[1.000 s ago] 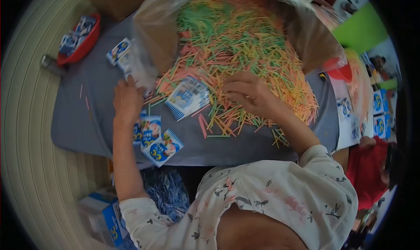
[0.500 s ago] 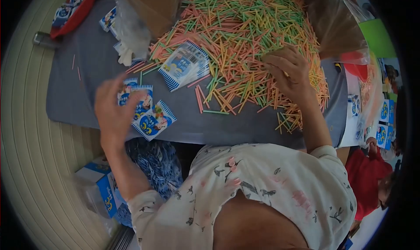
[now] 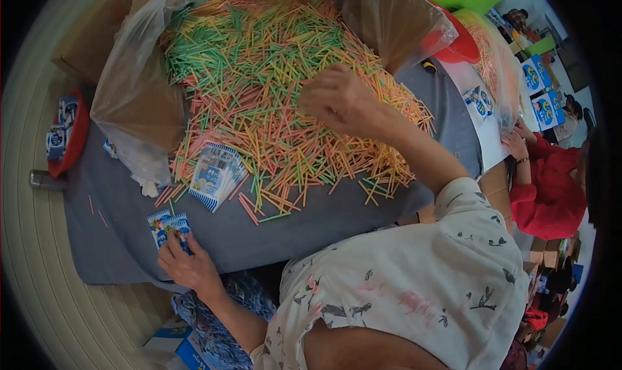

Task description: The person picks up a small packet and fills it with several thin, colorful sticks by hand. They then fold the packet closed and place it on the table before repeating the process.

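Left hand (image 3: pixel 184 268) has its fingers on flat, shiny packets (image 3: pixel 157 221) on the grey bench (image 3: pixel 113 250), can't tell if they're clamped. Right hand (image 3: pixel 340 101) is curled over skinny pastel sticks (image 3: pixel 259 143) beside crinkly clear plastic (image 3: pixel 126 88), grip's too blurry.

A grey-covered tabletop (image 3: pixel 116 253) lies in soft light; pale grooved panelling (image 3: pixel 42 253) (wall or floor, unclear) runs along its left edge, a white surface (image 3: pixel 481 127) beside its right edge.
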{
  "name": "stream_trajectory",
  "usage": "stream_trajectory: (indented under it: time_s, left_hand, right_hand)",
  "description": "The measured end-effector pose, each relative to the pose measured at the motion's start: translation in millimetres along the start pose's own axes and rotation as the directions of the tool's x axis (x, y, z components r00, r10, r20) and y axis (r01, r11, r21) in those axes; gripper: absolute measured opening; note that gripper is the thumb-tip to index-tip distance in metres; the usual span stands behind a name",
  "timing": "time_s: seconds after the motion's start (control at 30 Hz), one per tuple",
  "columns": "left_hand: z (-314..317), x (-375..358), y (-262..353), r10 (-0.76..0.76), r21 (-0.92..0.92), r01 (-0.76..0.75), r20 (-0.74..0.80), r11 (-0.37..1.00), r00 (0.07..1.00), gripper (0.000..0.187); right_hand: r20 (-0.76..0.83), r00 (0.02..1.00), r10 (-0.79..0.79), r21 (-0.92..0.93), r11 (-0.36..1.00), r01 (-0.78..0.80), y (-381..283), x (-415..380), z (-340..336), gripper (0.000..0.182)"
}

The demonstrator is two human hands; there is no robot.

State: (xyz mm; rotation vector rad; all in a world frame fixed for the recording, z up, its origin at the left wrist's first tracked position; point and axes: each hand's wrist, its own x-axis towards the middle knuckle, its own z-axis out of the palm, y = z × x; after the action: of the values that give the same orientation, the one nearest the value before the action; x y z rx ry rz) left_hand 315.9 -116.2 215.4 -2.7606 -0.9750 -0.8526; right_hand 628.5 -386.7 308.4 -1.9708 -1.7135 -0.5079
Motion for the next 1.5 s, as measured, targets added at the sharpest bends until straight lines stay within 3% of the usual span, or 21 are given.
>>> stream_trajectory:
  time_s: [0.03,0.13,0.23,0.33,0.43,0.53,0.63,0.73,0.83,0.93,1.17,1.23,1.27,1.33,1.37,1.4,1.43,1.47,1.5]
  left_hand:
    - [-3,0,-2,0.009,0.001,-0.009,0.004,1.000,1.000,0.034]
    - [-19,4,10,0.029,0.038,-0.031,0.059,0.999,0.998,0.037]
    - [-39,35,51,0.248,-0.154,-0.242,0.023,0.958,0.968,0.042]
    - [-26,63,82,0.413,-0.311,-0.339,0.213,0.888,0.886,0.045]
    - [-2,65,86,0.386,-0.341,-0.287,0.271,0.895,0.882,0.039]
    - [1,61,84,0.371,-0.338,-0.269,0.288,0.902,0.883,0.033]
    - [-4,63,83,0.373,-0.324,-0.282,0.265,0.903,0.889,0.029]
    - [-1,62,77,0.380,-0.338,-0.295,0.220,0.894,0.898,0.031]
    - [-7,68,89,0.371,-0.233,-0.318,0.236,0.919,0.898,0.035]
    - [-5,70,100,0.405,-0.174,-0.375,0.194,0.911,0.894,0.037]
    - [14,67,90,0.435,-0.355,-0.345,0.214,0.869,0.875,0.040]
    - [14,68,87,0.432,-0.437,-0.334,0.146,0.835,0.890,0.035]
    - [13,68,86,0.424,-0.474,-0.327,0.113,0.818,0.898,0.032]
    - [14,71,81,0.349,-0.661,-0.187,0.120,0.727,0.929,0.031]
    - [13,71,73,0.295,-0.727,-0.109,0.132,0.678,0.946,0.030]
    - [15,71,69,0.258,-0.737,-0.085,0.124,0.671,0.958,0.030]
    - [17,70,71,0.207,-0.739,-0.051,0.122,0.672,0.971,0.031]
    - [18,70,73,0.222,-0.664,-0.106,0.092,0.740,0.971,0.029]
    - [18,69,76,0.240,-0.576,-0.154,0.076,0.803,0.968,0.027]
  right_hand:
    - [0.011,0.990,0.139,0.051,0.989,-0.139,22,-3,1,0.013]
    - [0.113,0.959,0.259,-0.243,0.943,-0.226,72,8,-13,0.015]
    - [0.236,0.914,0.331,-0.581,0.802,-0.140,110,19,2,0.021]
    - [0.347,0.803,0.485,-0.756,0.652,-0.067,124,47,23,0.031]
    - [0.270,0.871,0.410,-0.818,0.575,-0.017,132,53,46,0.031]
    - [0.317,0.862,0.396,-0.828,0.559,0.048,130,55,39,0.028]
    - [0.213,0.876,0.433,-0.521,0.809,-0.273,162,51,33,0.027]
    - [0.045,0.893,0.447,-0.491,0.789,-0.370,159,50,12,0.030]
    - [0.026,0.926,0.376,-0.547,0.781,-0.302,163,41,7,0.058]
    - [0.084,0.901,0.426,-0.602,0.742,-0.295,148,43,12,0.058]
    - [0.118,0.872,0.475,-0.576,0.748,-0.329,146,47,26,0.053]
    - [0.133,0.818,0.560,-0.603,0.701,-0.381,144,52,26,0.053]
    - [0.102,0.845,0.525,-0.581,0.721,-0.378,143,51,26,0.048]
    - [0.036,0.898,0.438,-0.527,0.772,-0.355,146,44,24,0.039]
    - [0.057,0.863,0.501,-0.570,0.726,-0.384,152,43,25,0.030]
    - [0.086,0.829,0.552,-0.603,0.692,-0.398,160,40,28,0.023]
    - [0.081,0.876,0.476,-0.528,0.766,-0.367,165,32,28,0.017]
    - [0.092,0.824,0.559,-0.555,0.716,-0.423,164,33,27,0.016]
    - [0.050,0.838,0.543,-0.531,0.725,-0.438,179,27,34,0.016]
